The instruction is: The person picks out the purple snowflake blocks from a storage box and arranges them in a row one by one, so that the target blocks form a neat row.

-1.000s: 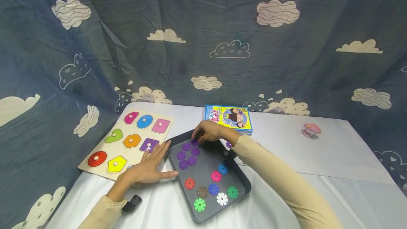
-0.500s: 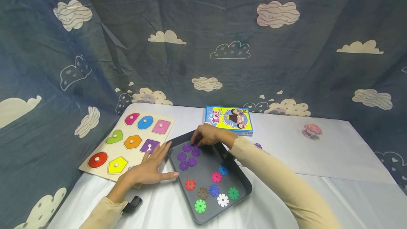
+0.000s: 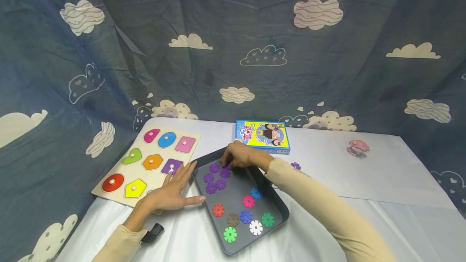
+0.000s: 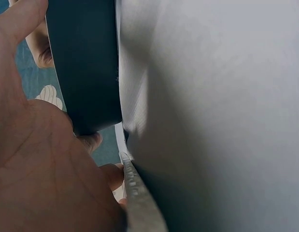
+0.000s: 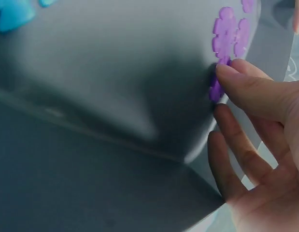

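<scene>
A dark grey tray (image 3: 240,246) holds loose notched plastic discs. My right hand (image 3: 238,155) reaches over its far end; in the right wrist view, thumb and finger pinch a purple disc (image 5: 216,89) near the tray wall. Several more purple discs (image 3: 220,184) lie flat just below that hand. Lower in the tray sit a red disc (image 3: 218,210), a white disc (image 3: 256,227), a bright green disc (image 3: 230,234) and others in blue, pink, brown and dark green. My left hand (image 3: 169,195) touches the tray's left edge, its fingers straight and spread.
A wooden shape puzzle board (image 3: 145,177) lies left of the tray, partly under my left hand. Behind the tray is a blue and yellow box (image 3: 262,137). One purple disc (image 3: 295,166) lies beyond my right sleeve. A small pink toy (image 3: 358,148) stands far right.
My right hand has barely moved and stays at the purple discs. The right forearm shifted slightly, and a purple disc on the table beyond the sleeve came into view. The left hand holds its place.
</scene>
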`<state>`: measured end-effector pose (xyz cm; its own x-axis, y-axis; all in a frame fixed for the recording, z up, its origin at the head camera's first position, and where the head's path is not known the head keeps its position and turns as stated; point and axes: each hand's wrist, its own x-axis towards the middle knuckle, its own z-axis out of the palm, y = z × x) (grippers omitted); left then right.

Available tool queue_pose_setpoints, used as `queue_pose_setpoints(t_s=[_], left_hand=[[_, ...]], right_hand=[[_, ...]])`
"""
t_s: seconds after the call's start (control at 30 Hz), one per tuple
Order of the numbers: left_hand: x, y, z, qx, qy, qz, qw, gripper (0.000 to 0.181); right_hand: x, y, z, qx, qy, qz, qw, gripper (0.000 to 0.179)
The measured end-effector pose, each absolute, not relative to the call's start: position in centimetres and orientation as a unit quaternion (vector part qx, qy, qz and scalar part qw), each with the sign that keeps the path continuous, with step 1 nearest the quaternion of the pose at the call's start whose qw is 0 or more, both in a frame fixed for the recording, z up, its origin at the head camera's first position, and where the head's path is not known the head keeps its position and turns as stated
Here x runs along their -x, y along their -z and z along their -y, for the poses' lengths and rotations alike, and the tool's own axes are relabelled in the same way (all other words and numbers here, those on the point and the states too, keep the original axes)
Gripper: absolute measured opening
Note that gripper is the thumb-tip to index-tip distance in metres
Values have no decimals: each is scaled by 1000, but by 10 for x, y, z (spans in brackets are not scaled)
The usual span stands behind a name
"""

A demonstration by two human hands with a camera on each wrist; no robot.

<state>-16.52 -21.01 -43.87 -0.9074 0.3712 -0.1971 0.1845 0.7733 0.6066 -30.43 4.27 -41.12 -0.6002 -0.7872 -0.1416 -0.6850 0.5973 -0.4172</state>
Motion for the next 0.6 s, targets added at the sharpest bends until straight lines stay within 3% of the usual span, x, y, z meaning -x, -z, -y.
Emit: queue_pose_setpoints(t_s=[0.3,0.6], left_hand=[[164,439,210,-145,-303,-929,155,114],[164,440,209,-148,-304,-929,152,113]], right_hand=[[302,413,-46,432,172,-873,145,13],[302,415,-49,422,181,-870,178,14]])
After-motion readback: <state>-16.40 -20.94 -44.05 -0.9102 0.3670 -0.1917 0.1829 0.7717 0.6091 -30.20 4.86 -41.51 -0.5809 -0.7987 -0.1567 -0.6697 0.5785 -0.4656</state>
